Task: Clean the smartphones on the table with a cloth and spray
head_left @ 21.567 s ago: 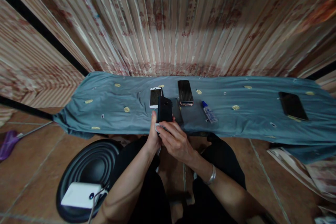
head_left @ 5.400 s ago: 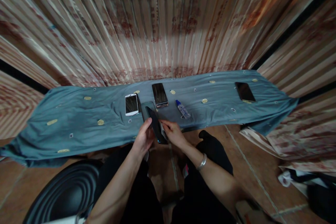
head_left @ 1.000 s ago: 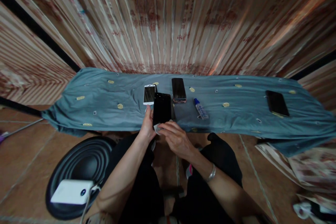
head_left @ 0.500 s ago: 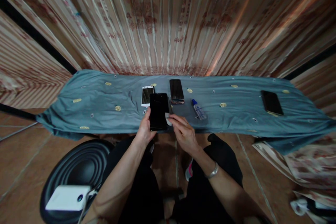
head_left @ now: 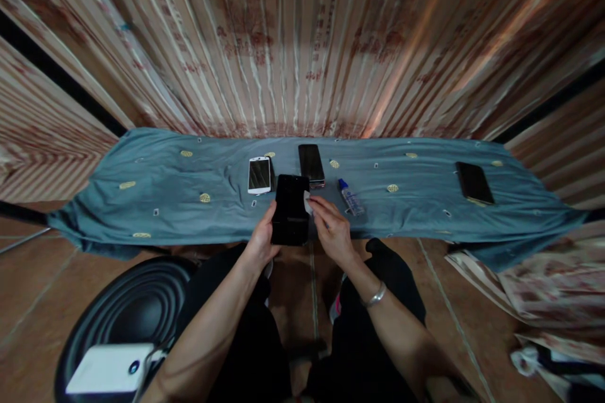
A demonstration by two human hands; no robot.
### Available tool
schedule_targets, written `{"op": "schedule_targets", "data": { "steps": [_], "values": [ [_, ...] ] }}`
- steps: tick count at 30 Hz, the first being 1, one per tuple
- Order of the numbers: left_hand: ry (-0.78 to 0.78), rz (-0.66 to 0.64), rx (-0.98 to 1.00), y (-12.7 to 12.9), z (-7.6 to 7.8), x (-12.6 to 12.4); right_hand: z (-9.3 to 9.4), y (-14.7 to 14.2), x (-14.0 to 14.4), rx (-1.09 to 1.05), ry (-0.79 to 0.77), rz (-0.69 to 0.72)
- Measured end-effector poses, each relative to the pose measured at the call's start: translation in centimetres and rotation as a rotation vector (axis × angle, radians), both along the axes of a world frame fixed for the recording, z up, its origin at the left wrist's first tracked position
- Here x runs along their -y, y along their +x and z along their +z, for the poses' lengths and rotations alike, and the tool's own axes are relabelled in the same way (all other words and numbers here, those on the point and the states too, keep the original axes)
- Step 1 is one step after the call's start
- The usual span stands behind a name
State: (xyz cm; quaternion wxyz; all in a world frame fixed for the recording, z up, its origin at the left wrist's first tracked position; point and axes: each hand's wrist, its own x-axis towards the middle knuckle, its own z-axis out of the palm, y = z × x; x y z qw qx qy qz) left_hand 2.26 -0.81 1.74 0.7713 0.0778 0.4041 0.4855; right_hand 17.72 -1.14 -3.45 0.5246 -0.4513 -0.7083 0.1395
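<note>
Pleated curtain (head_left: 302, 38) in beige and faded red hanging as the back wall, warm light glowing on its right side, a teal cloth (head_left: 155, 201) with yellow motifs covering a low long surface, brown floor tiles (head_left: 28, 302) lying below, a black ribbed round object (head_left: 123, 308) sitting at left.

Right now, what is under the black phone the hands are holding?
The teal cloth runs under the phone, and its near end hangs over dark trousers. Whatever lies on the cloth directly beneath the phone is covered. The left hand holds its edge.
</note>
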Motion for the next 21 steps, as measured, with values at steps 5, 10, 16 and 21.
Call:
{"op": "schedule_targets", "data": {
  "steps": [5, 10, 16, 21],
  "values": [
    [-0.04, -0.06, -0.048, 0.5, 0.3, 0.5, -0.5, 0.8, -1.0, 0.003, -0.021, -0.089],
    [-0.042, -0.13, -0.094, 0.7, 0.0, 0.9, -0.9, 1.9, -1.8, -0.005, -0.063, -0.16],
    [0.003, -0.204, -0.083, 1.0, -0.7, 1.3, -1.3, 2.5, -2.1, -0.012, -0.087, -0.188],
    [0.079, -0.241, -0.077, 1.2, -1.2, 1.4, -1.3, 2.9, -2.4, 0.01, -0.117, -0.177]
  ]
}}
